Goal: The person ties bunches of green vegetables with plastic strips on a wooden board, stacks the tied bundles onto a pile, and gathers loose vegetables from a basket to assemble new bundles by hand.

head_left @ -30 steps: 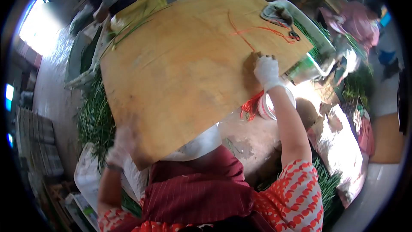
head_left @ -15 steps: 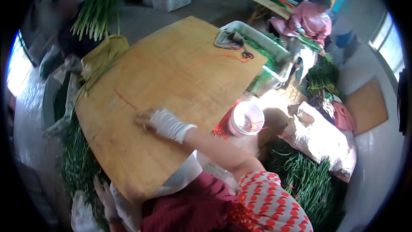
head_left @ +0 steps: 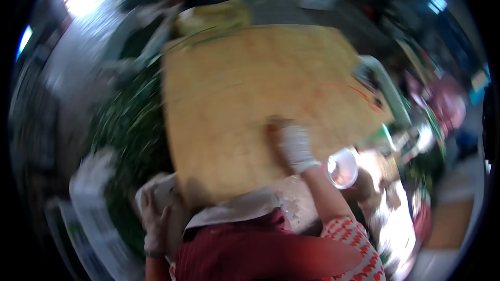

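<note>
My right hand (head_left: 292, 144), in a white glove with the fingertips bare, rests on the near part of a large wooden board (head_left: 229, 93). Its fingers are smeared by motion, and whatever may lie under them is hidden. Low at the left, my left hand (head_left: 154, 224) is also gloved, with thumb and fingers apart and nothing visible in it. A whitish sack (head_left: 160, 190) is just beside its fingers, below the board's corner. Red-orange ties (head_left: 359, 93) lie at the board's far right, next to a dark, blurred object (head_left: 366, 76).
Long green stalks (head_left: 133, 119) are heaped left of the board. A white bucket (head_left: 342, 168) stands at its right edge, near a pale tub (head_left: 390, 88). A yellow container (head_left: 219, 14) is at the far edge. A person in pink (head_left: 445, 104) is at the right.
My view has swung left and down. My right hand has drawn back toward me across the board. The red strand near its fingers no longer shows. My left hand has come up beside the sack.
</note>
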